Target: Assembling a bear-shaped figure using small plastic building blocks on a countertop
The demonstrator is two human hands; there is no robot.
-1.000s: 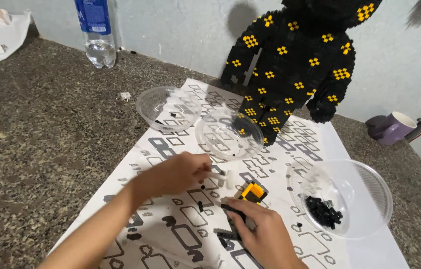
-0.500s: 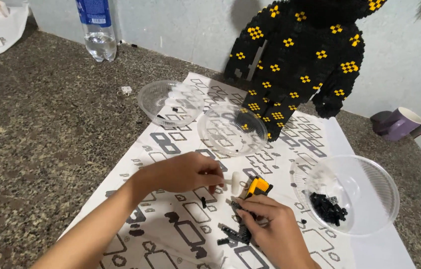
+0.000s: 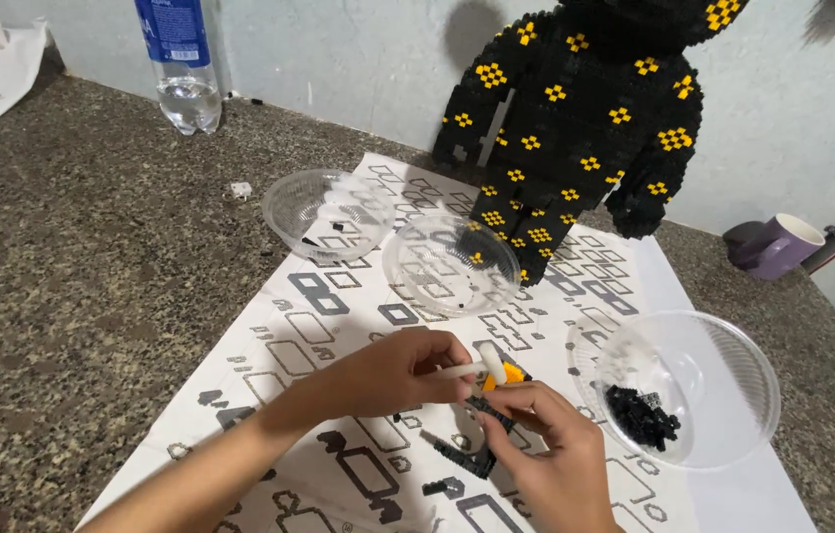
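Two hands (image 3: 407, 370) (image 3: 551, 454) amid three clear bowls (image 3: 452, 265), one brick figure (image 3: 585, 118)

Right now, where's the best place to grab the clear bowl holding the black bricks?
Probably the clear bowl by its near-right rim, from above and the right: it sits upright and open, the black bricks lie low at its left, and the right hand crowds that side.

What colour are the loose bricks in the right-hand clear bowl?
Black. The bricks are piled in the clear bowl; the head view, the only one, shows them.
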